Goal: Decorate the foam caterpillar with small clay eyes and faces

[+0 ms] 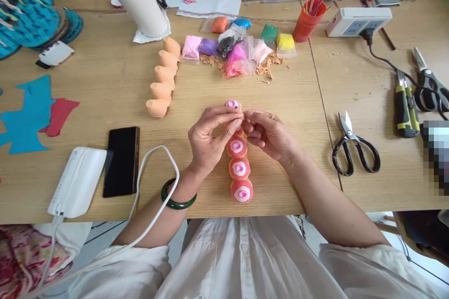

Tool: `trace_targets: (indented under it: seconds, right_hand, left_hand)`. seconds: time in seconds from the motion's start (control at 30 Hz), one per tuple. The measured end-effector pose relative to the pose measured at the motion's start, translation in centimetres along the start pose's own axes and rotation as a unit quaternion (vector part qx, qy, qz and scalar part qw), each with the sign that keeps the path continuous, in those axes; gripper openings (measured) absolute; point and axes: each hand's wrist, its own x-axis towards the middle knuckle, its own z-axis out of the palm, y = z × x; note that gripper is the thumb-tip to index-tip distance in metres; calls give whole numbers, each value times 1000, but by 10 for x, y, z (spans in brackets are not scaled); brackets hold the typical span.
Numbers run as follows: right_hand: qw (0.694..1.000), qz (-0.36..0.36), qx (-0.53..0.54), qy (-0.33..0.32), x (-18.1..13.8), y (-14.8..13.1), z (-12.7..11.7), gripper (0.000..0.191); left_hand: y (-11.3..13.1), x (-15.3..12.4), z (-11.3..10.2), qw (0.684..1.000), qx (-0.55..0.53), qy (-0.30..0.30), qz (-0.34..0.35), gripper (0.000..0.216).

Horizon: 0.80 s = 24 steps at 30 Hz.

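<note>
Before me on the table stands a row of joined egg-carton cups (239, 168), coral red with white and bright pink centres. The farthest cup (231, 104) carries a small black dot on its pink and white top. My left hand (212, 135) is closed in a pinch over the far part of the row. From the right, my right hand (268, 134) pinches too, its fingertips meeting those of the left. Whatever lies between the fingertips is too small to make out. Both hands hide part of the row. A peach egg-carton strip (163, 77) stands farther left.
Several bags of coloured clay (236, 51) lie beyond my hands among peach scraps. A white bottle (140, 2) and a red cup (308, 21) stand behind. Scissors (351, 142) lie at right; a phone (121, 161) and a power bank (77, 182) at left. Its white cable (170, 191) crosses my left forearm.
</note>
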Motion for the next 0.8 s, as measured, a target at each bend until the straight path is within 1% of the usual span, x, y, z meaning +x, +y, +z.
trace_targets:
  seconds: [0.07,0.13,0.2,0.33,0.43,0.47,0.53,0.7,0.8]
  right_hand:
    - [1000,2,-3,9,1,0,0,21]
    - [1000,2,-5,9,1,1,0,19]
    - [1000,1,-4,6,2,1,-1,20]
    - [1000,-4,-5,3,2,1,-1,21]
    - [1000,-1,-10,1,1,1,0,21]
    - [1000,3,-12,-1,0,1,0,21]
    - [1000,11,-17,-12,-1,1,1,22]
    - [997,27,-12,-69,-3,1,0,31]
    - [997,22,-8,-80,-3,0,-1,35]
  left_hand:
    - [0,1,1,1000,-3,9,5,3]
    - [1,1,1,1000,-6,21,12,6]
    - [2,2,0,1000,-1,20,13,3]
    - [1,1,0,1000,10,11,17,14]
    - [-1,0,0,999,12,32,13,3]
    - [-2,0,0,999,18,39,11,4]
    - [-1,1,-1,998,39,40,17,5]
    - [3,5,-2,994,78,11,74,13]
    - [3,6,-1,994,77,6,72,13]
